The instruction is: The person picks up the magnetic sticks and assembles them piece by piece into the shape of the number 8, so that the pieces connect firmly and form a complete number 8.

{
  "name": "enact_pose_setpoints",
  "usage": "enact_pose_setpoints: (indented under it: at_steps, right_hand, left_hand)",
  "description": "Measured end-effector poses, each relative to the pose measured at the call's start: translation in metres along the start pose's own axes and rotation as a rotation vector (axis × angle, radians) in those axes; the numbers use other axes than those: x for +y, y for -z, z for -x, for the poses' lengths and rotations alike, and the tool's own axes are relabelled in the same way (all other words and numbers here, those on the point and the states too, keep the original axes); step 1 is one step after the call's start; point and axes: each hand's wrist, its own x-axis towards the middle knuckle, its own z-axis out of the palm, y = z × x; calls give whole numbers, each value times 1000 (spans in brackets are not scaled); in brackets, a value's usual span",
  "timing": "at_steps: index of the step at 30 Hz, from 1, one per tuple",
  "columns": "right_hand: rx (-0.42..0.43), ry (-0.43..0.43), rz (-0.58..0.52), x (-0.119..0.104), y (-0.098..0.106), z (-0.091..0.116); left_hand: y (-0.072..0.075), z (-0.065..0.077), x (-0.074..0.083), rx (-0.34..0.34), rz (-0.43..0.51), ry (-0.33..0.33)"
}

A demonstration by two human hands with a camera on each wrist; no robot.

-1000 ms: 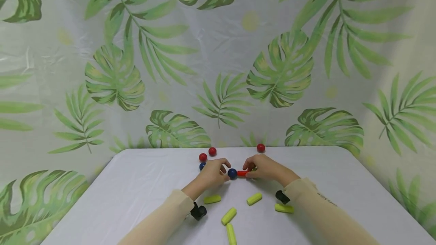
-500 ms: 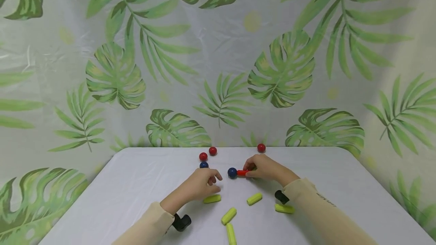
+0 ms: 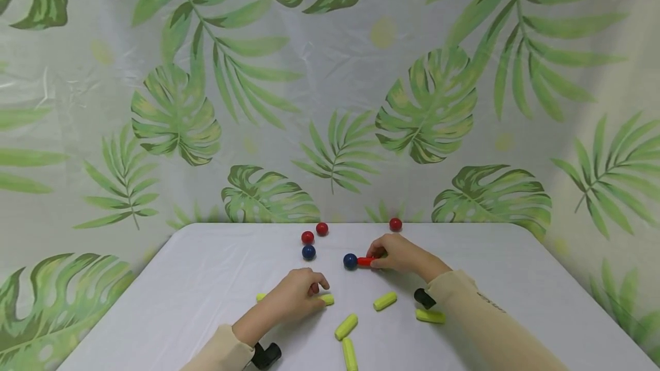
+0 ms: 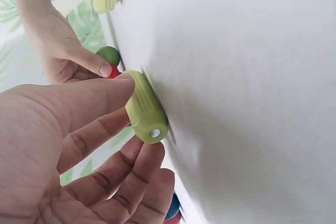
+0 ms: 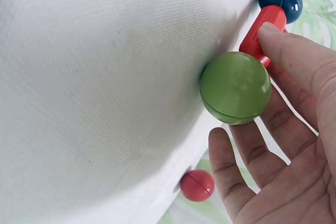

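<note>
My right hand (image 3: 399,255) pinches a red rod (image 5: 256,40) between thumb and fingers. A blue ball (image 3: 350,261) sits at one end of the rod and a green ball (image 5: 235,88) at the other. My left hand (image 3: 296,295) is at a yellow-green ridged rod (image 4: 146,108) lying on the table. Its thumb overlaps one end of that rod in the left wrist view, and the other fingers lie loosely spread around the far side and the other end, which has a round silvery spot.
Two red balls (image 3: 307,237) and another blue ball (image 3: 309,252) are at the back left of the white table (image 3: 206,256). A third red ball (image 3: 395,224) is near the back edge. Several more yellow-green rods (image 3: 385,301) lie nearer the front; one (image 3: 260,297) shows behind my left wrist.
My left hand has left the blue ball and moved left and towards me, to a yellow-green rod. My right hand still holds the red rod, which has shifted only slightly left.
</note>
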Motion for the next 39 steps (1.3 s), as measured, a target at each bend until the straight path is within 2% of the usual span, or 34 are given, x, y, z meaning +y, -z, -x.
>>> enact_pose_setpoints:
  at_steps: [8, 15, 28, 39]
  right_hand:
    - [3, -1, 4, 1, 0, 0]
    - [10, -1, 17, 1, 0, -1]
    - [14, 2, 26, 1, 1, -2]
    - [21, 6, -13, 10, -2, -4]
  left_hand:
    - [-3, 4, -3, -38, 6, 62]
    - [-2, 6, -2, -14, -11, 52]
    - [1, 5, -2, -21, 4, 54]
    - [2, 1, -4, -32, 59, 64]
